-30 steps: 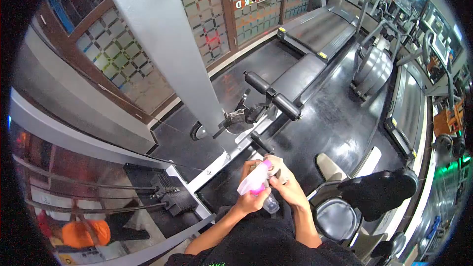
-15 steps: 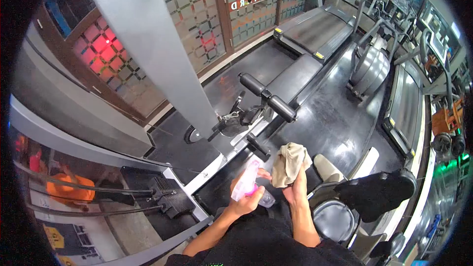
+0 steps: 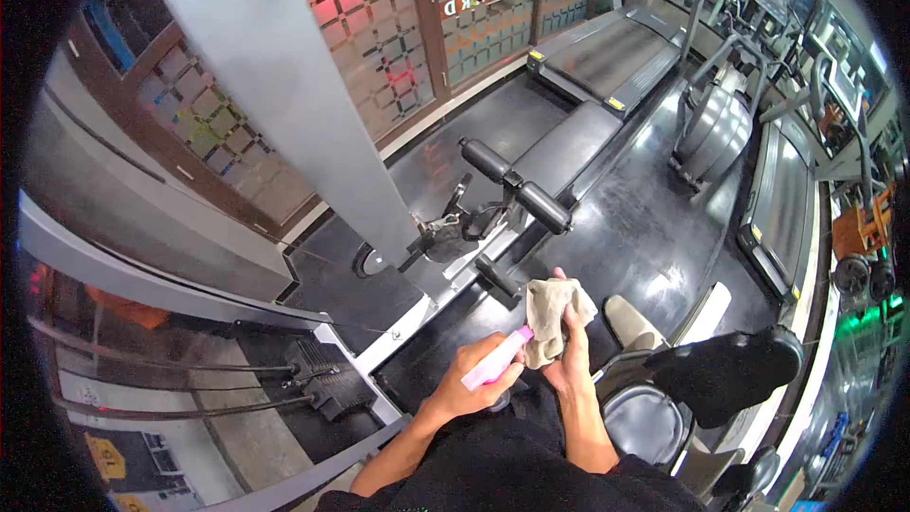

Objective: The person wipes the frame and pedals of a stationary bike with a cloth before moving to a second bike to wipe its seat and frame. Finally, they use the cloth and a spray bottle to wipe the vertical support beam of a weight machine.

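Note:
My left hand [image 3: 463,381] is closed around a pink-and-white spray bottle [image 3: 495,361]. The bottle lies tilted, its pink nozzle end right at the edge of a beige cloth [image 3: 548,315]. Bunched and hanging a little, the cloth is gripped in my right hand [image 3: 574,356], thumb over its front. Both hands are close together in front of my body, above the dark floor. Part of the bottle's body is hidden by my left fingers.
Beyond my hands stands a machine with black foam rollers [image 3: 515,186] and a padded bench [image 3: 573,147]. A grey upright post [image 3: 284,85] rises on the left, near a weight stack [image 3: 327,379]. To the right are a black-covered seat pad [image 3: 725,374] and treadmills [image 3: 777,209].
My left hand has turned the spray bottle from upright to slanted, bringing its nozzle up to the cloth. The cloth is spread a little wider in my right hand.

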`<action>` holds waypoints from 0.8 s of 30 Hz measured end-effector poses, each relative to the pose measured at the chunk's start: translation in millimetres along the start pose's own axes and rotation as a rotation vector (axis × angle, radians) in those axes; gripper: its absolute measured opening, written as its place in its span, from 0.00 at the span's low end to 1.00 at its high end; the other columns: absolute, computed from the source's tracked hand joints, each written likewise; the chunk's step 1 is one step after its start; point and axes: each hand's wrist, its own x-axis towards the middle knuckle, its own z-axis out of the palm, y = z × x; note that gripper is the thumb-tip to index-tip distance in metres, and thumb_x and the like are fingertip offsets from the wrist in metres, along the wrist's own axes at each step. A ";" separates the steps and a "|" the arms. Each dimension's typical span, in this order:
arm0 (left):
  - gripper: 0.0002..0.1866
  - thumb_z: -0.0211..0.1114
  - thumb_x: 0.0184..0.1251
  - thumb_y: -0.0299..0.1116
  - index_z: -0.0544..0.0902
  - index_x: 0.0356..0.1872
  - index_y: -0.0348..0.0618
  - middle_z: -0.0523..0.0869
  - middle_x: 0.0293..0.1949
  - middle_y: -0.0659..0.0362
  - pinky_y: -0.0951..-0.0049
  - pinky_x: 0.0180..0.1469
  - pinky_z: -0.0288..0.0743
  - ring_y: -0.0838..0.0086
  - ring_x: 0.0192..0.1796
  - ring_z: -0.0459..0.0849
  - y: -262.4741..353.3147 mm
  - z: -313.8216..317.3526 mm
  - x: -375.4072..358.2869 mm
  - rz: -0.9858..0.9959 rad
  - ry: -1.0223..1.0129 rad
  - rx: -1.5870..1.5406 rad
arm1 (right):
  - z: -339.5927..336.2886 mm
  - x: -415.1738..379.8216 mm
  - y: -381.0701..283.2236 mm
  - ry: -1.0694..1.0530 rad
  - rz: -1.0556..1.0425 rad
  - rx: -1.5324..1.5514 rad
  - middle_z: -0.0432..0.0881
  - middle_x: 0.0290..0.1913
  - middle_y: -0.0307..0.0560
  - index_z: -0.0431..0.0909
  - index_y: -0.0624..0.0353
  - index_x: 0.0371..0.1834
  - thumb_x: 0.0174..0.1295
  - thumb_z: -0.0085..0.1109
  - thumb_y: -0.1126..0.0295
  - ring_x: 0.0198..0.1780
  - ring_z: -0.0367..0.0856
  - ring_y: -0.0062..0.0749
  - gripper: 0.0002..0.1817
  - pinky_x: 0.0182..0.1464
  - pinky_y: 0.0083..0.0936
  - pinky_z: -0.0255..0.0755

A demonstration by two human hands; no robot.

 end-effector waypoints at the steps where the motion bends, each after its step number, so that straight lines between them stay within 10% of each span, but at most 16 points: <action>1: 0.10 0.61 0.62 0.23 0.78 0.44 0.35 0.83 0.34 0.58 0.77 0.34 0.77 0.78 0.31 0.83 -0.4 -1.8 -1.6 -0.015 0.015 -0.007 | -0.9 1.7 2.0 -0.019 0.031 0.008 0.75 0.59 0.47 0.60 0.49 0.69 0.64 0.57 0.56 0.56 0.77 0.34 0.31 0.54 0.36 0.76; 18: 0.06 0.61 0.63 0.23 0.78 0.40 0.36 0.81 0.33 0.58 0.77 0.29 0.77 0.77 0.28 0.83 -0.6 -52.5 -92.9 -0.259 0.369 0.004 | 49.6 15.5 72.9 -0.176 0.421 -0.252 0.77 0.44 0.47 0.59 0.49 0.67 0.62 0.55 0.72 0.33 0.79 0.30 0.29 0.34 0.30 0.77; 24: 0.07 0.61 0.64 0.23 0.77 0.42 0.36 0.81 0.35 0.58 0.77 0.30 0.77 0.78 0.28 0.82 13.1 -66.9 -144.6 -0.302 0.628 0.037 | 71.8 8.7 113.6 -0.345 0.556 -0.107 0.73 0.56 0.50 0.55 0.43 0.72 0.63 0.53 0.60 0.46 0.78 0.40 0.33 0.50 0.47 0.76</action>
